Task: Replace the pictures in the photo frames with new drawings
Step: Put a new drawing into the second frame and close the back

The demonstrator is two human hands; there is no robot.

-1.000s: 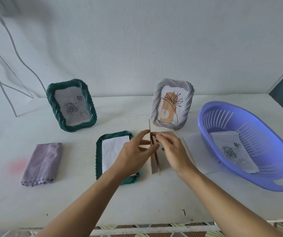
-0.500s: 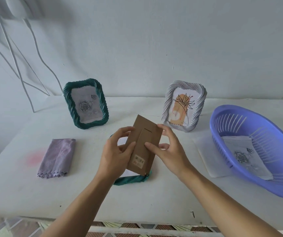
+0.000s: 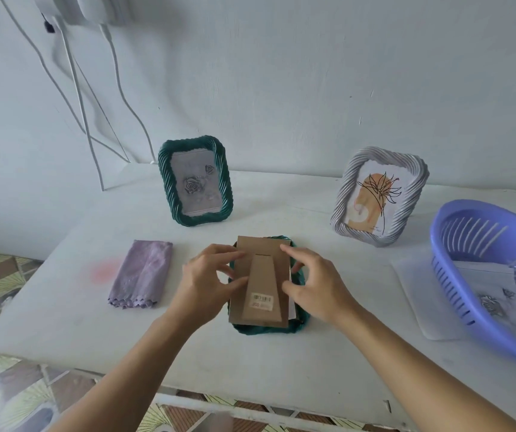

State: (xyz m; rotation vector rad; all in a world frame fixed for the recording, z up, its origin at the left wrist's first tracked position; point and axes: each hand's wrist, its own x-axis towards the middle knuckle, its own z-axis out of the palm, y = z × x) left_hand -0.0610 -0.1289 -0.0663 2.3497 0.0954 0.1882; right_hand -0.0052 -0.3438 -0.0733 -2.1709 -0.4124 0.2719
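Note:
A brown cardboard backing board [image 3: 262, 279] with a fold-out stand and a barcode sticker lies over a green frame [image 3: 266, 328] that rests face down on the white table [image 3: 281, 363]. My left hand [image 3: 206, 282] pinches the board's left edge and my right hand [image 3: 315, 285] grips its right edge. A white sheet edge peeks out under the board at the right. A green frame [image 3: 195, 180] with a rose drawing stands at the back. A grey frame [image 3: 378, 196] with an orange flower picture stands at the back right.
A folded purple cloth [image 3: 143, 272] lies at the left. A purple basket [image 3: 496, 275] at the right holds a rose drawing [image 3: 493, 304] and sits partly on a clear sheet [image 3: 418, 294]. White cables [image 3: 94, 120] hang down the wall at the back left.
The board was held upright on its edge, then tilted in the air, and now lies flat on the face-down green frame. Both hands came down with it.

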